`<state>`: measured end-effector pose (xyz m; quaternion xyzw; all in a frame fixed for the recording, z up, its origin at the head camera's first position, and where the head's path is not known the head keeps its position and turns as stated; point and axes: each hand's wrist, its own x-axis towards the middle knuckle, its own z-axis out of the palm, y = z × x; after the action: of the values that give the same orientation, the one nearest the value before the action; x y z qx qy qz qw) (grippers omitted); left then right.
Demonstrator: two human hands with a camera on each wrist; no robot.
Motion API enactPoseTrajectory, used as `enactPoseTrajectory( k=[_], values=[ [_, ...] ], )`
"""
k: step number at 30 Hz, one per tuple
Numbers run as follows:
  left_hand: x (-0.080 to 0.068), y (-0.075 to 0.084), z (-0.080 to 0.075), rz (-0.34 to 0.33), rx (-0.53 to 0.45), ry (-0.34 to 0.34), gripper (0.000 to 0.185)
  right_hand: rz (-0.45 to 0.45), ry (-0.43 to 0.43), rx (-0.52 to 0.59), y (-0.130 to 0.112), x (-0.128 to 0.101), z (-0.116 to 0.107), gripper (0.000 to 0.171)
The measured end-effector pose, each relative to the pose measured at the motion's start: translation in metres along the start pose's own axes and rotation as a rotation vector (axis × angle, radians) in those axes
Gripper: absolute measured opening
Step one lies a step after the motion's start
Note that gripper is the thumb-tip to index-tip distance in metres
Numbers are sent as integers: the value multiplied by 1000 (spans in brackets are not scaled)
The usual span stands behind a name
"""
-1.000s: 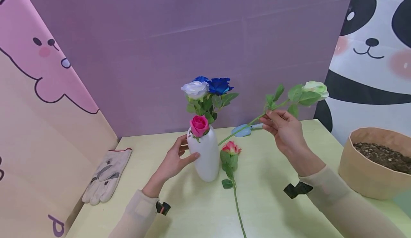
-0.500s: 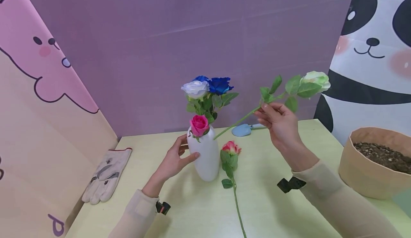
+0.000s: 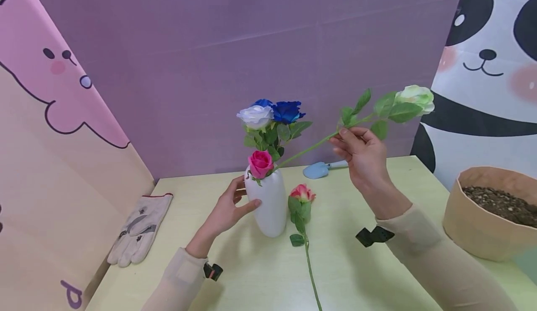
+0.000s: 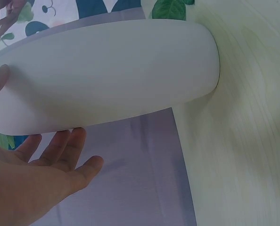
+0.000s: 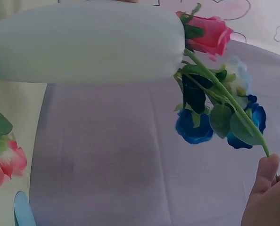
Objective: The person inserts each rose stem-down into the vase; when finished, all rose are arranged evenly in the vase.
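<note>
A white vase (image 3: 267, 208) stands on the table, holding a pink rose (image 3: 260, 163), a white rose (image 3: 255, 116) and two blue roses (image 3: 287, 112). My left hand (image 3: 226, 210) holds the vase from the left, thumb on the front and fingers at its far side. Between thumb and fingers my right hand (image 3: 364, 155) pinches the stem of a pale green-white rose (image 3: 414, 99). That stem slants down to the vase mouth; its lower end is hidden there. In the right wrist view the stem (image 5: 234, 103) meets the mouth beside the pink rose.
A red-pink rose (image 3: 302, 193) lies on the table (image 3: 251, 273) right of the vase. Behind it is a blue trowel (image 3: 316, 170). Work gloves (image 3: 140, 229) lie at the left edge, and a tan pot (image 3: 482, 222) of soil stands at right.
My right hand has moved up and left with the green-white rose, bringing its stem's lower end from beside the vase to the mouth. The left hand and vase have stayed put.
</note>
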<state>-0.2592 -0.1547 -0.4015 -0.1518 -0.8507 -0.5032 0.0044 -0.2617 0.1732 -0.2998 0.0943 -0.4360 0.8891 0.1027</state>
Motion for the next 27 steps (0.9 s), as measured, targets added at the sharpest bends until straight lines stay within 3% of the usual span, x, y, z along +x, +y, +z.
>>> enactPoseTrajectory(
  k=[15, 27],
  values=[
    [0, 2, 1, 4, 6, 3, 78, 10, -9, -221, 29, -1, 24, 13],
    [-1, 3, 1, 9, 0, 4, 77, 52, -75, -373, 53, -6, 36, 9]
  ],
)
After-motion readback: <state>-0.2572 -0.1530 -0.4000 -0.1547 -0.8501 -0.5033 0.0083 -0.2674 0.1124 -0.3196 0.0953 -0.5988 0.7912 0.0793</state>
